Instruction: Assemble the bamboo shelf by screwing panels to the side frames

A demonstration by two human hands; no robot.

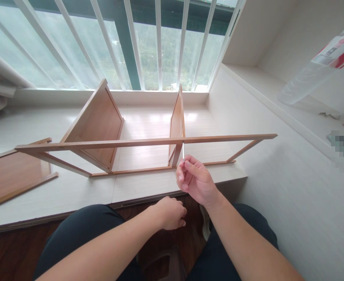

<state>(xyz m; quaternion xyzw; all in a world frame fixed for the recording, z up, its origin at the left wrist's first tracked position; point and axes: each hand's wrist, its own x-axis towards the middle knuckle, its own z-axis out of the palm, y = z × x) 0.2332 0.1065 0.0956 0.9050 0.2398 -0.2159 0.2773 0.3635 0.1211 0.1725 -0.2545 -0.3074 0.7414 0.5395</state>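
A thin silvery metal rod [183,152] is pinched between the thumb and fingers of my right hand [195,177]. Its upper end meets the top rail of a wooden frame [137,142], where an upright wooden panel [177,117] joins from behind. Whether the tip sits in a hole is too small to tell. A second, wider panel [97,125] stands behind the frame's left part. Below the ledge edge, my left hand [170,212] hangs curled over my lap, touching no part of the frame; what its fingers hold, if anything, is hidden.
Another wooden panel [16,171] lies flat at the left of the white ledge [137,187]. A barred window [148,50] is behind. On a shelf at right are a clear plastic bottle [309,76] and small metal pieces [330,115]. A white wall [291,187] bounds the right side.
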